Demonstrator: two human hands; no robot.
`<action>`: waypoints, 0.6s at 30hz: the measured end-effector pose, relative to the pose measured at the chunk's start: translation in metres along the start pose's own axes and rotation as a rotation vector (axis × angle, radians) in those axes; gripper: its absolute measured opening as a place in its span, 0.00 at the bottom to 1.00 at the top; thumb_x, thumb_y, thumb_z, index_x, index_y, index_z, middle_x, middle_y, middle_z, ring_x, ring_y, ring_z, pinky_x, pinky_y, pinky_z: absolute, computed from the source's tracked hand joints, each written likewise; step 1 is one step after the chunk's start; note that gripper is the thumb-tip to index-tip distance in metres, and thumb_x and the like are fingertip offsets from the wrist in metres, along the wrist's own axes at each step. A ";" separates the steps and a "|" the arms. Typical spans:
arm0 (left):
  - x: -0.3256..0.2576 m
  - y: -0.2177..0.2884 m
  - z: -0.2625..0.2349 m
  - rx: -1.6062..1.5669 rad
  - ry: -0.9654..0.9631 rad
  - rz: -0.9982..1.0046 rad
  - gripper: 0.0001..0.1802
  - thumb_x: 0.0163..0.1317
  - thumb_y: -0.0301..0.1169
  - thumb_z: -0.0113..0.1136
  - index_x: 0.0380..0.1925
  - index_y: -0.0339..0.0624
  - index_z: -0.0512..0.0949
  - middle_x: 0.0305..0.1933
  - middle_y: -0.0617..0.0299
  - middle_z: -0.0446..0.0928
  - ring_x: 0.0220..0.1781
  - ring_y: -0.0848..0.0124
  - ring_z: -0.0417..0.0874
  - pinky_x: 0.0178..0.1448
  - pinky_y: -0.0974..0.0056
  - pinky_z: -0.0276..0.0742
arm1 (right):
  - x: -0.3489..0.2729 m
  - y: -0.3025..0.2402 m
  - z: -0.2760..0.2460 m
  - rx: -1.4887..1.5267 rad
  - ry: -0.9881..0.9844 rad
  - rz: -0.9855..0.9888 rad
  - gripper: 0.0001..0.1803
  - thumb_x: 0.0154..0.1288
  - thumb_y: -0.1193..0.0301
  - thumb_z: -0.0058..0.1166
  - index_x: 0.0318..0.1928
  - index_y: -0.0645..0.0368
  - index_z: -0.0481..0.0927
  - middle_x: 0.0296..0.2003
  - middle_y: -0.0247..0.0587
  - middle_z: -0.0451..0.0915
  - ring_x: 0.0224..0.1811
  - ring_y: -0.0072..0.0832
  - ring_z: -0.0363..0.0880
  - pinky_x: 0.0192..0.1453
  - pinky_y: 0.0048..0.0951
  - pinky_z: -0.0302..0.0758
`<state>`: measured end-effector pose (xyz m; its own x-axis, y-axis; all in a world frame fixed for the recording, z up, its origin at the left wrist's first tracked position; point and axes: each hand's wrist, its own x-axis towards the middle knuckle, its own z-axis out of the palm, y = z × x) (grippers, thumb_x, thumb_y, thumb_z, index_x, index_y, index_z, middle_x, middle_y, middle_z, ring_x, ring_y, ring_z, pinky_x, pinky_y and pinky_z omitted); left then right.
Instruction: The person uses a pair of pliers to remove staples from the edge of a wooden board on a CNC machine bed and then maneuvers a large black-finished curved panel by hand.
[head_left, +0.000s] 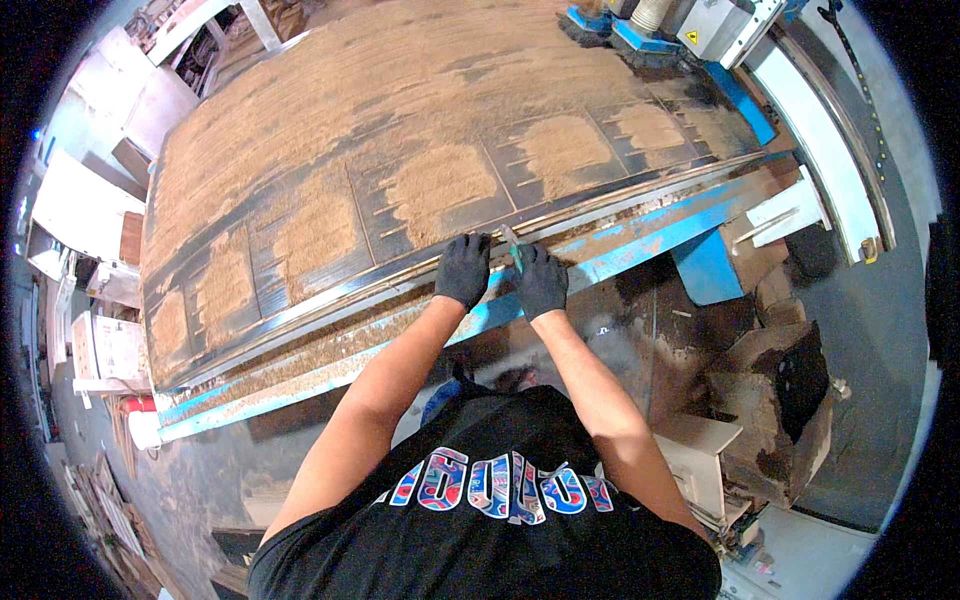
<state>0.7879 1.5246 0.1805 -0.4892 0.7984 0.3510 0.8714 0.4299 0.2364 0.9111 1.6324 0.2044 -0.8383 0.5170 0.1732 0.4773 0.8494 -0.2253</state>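
Observation:
My left hand [464,271], in a dark glove, has its fingers curled at the near edge of a large dark board [420,220] covered in brown sawdust. Close beside it, my right hand [541,280], gloved too, is closed around a slim green tool [516,252]. The tool has a thin, pale tip pointing away from me, like a knife blade; its exact kind is too small to tell. Both hands are at the metal edge strip [330,292] along the front of the machine bed. My fingertips are partly hidden.
A dusty blue machine rail [600,268] runs below the board's edge. At the far right stand a machine head [700,30] and a white gantry beam [815,130]. A dust-covered box [770,400] sits at lower right. White cabinets [110,350] line the left.

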 end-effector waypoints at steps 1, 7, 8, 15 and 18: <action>-0.001 -0.003 0.002 0.026 0.019 0.007 0.17 0.53 0.26 0.48 0.44 0.42 0.74 0.44 0.52 0.73 0.47 0.54 0.73 0.51 0.53 0.71 | 0.000 -0.004 -0.003 -0.025 0.021 -0.007 0.23 0.57 0.66 0.53 0.53 0.53 0.68 0.41 0.48 0.71 0.39 0.45 0.75 0.40 0.47 0.73; 0.002 0.003 0.008 -0.056 0.007 -0.069 0.17 0.52 0.26 0.49 0.44 0.41 0.75 0.44 0.53 0.74 0.47 0.54 0.73 0.50 0.53 0.72 | 0.005 -0.005 -0.003 0.062 -0.050 0.157 0.27 0.53 0.70 0.54 0.55 0.52 0.63 0.43 0.53 0.72 0.41 0.50 0.78 0.41 0.50 0.75; 0.002 0.003 0.007 -0.095 -0.008 -0.091 0.17 0.52 0.27 0.49 0.44 0.41 0.75 0.44 0.53 0.74 0.47 0.54 0.73 0.50 0.53 0.72 | 0.007 -0.007 -0.010 0.139 -0.140 0.203 0.28 0.52 0.70 0.54 0.55 0.52 0.63 0.43 0.55 0.73 0.42 0.52 0.78 0.42 0.50 0.75; 0.003 0.009 -0.004 -0.069 -0.009 -0.086 0.16 0.53 0.26 0.48 0.43 0.42 0.76 0.46 0.52 0.74 0.49 0.54 0.73 0.51 0.53 0.72 | 0.018 0.003 -0.020 0.213 -0.342 0.241 0.26 0.54 0.62 0.54 0.54 0.50 0.65 0.43 0.54 0.76 0.43 0.50 0.77 0.44 0.50 0.74; 0.004 0.010 -0.006 -0.030 -0.008 -0.057 0.15 0.54 0.26 0.48 0.42 0.42 0.76 0.46 0.52 0.74 0.49 0.53 0.74 0.52 0.53 0.72 | 0.018 0.007 -0.018 0.264 -0.307 0.246 0.26 0.52 0.62 0.55 0.53 0.49 0.68 0.44 0.52 0.77 0.43 0.50 0.78 0.45 0.49 0.74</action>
<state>0.7946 1.5301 0.1897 -0.5375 0.7763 0.3293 0.8406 0.4619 0.2830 0.9036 1.6496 0.2233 -0.7669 0.6104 -0.1982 0.6214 0.6290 -0.4672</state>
